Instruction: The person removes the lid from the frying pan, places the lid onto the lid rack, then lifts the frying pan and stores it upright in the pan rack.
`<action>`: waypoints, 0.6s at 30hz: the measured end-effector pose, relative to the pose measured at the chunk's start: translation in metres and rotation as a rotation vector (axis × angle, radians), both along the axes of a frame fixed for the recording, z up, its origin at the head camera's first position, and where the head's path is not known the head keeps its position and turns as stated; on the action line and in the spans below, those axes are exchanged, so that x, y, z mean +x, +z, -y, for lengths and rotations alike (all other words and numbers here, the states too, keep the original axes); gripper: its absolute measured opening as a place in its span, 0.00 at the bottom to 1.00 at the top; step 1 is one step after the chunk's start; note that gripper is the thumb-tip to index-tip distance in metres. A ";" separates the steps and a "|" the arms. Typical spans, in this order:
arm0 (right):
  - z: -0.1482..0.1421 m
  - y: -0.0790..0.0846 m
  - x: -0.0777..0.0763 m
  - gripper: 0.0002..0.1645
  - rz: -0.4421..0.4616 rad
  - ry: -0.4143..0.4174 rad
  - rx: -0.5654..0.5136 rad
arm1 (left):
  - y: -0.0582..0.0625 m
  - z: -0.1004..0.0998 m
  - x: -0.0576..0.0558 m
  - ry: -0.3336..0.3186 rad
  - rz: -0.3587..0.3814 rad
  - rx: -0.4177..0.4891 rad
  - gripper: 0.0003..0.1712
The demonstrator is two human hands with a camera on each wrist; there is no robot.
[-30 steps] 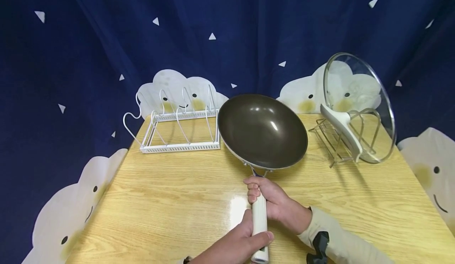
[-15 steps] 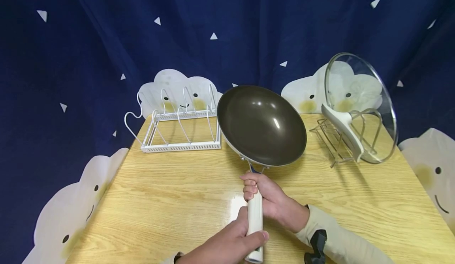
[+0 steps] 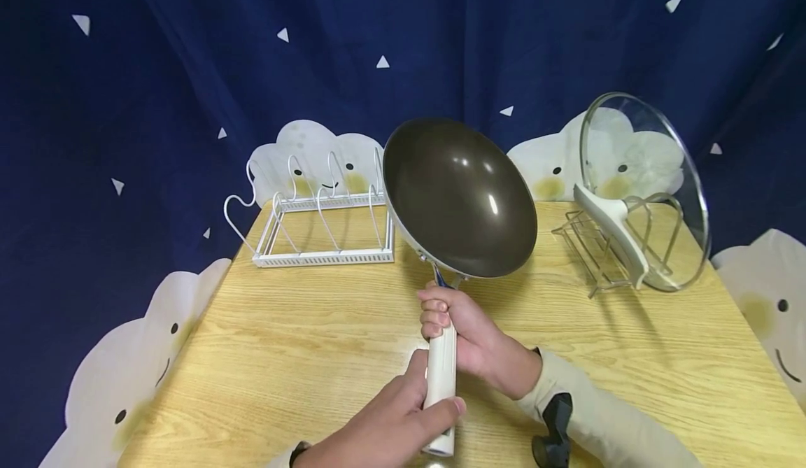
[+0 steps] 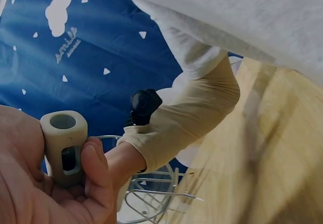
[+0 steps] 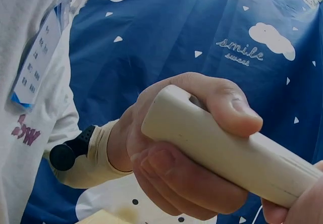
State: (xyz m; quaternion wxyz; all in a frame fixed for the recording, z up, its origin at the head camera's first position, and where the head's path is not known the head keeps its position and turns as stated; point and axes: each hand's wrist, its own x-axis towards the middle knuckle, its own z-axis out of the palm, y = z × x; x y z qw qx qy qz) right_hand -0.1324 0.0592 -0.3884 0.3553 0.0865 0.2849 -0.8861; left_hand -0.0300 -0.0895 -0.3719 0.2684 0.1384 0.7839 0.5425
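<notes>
A dark-coated frying pan (image 3: 460, 199) with a cream handle (image 3: 443, 366) is held up over the table, its inside tilted toward me. My right hand (image 3: 469, 331) grips the handle close to the pan body, fingers wrapped round it. Lower down, my left hand (image 3: 399, 412) holds the handle's end, thumb across the top. In the left wrist view the handle's hollow end (image 4: 64, 128) sits between palm and fingers. The right wrist view shows the left hand (image 5: 186, 183) curled round the handle (image 5: 202, 138). The pan's underside is hidden.
Behind and left of the pan stands a white wire rack (image 3: 324, 258) with several upright loops. At right, a glass lid (image 3: 655, 174) with a white handle leans in a metal wire stand (image 3: 595, 251). A blue curtain (image 3: 378, 6) hangs behind the wooden table (image 3: 283, 342).
The pan has risen and tilted further upright, its rim turning more toward me. Both hands have moved up and slightly left with the handle, still gripping it.
</notes>
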 end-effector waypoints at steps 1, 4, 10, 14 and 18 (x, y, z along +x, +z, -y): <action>0.001 0.002 0.000 0.12 -0.001 0.000 -0.011 | 0.002 0.001 0.000 -0.002 0.002 0.001 0.25; 0.003 0.009 -0.002 0.13 -0.004 0.004 -0.036 | 0.008 0.003 -0.001 -0.002 -0.001 -0.004 0.27; 0.007 0.020 -0.004 0.14 -0.019 0.016 -0.074 | 0.017 0.005 -0.001 0.026 -0.027 -0.030 0.26; 0.009 0.025 -0.006 0.16 -0.034 0.024 -0.106 | 0.021 0.008 -0.002 0.035 -0.040 -0.043 0.26; 0.012 0.031 -0.008 0.16 -0.044 0.032 -0.137 | 0.027 0.010 -0.003 0.024 -0.079 -0.055 0.25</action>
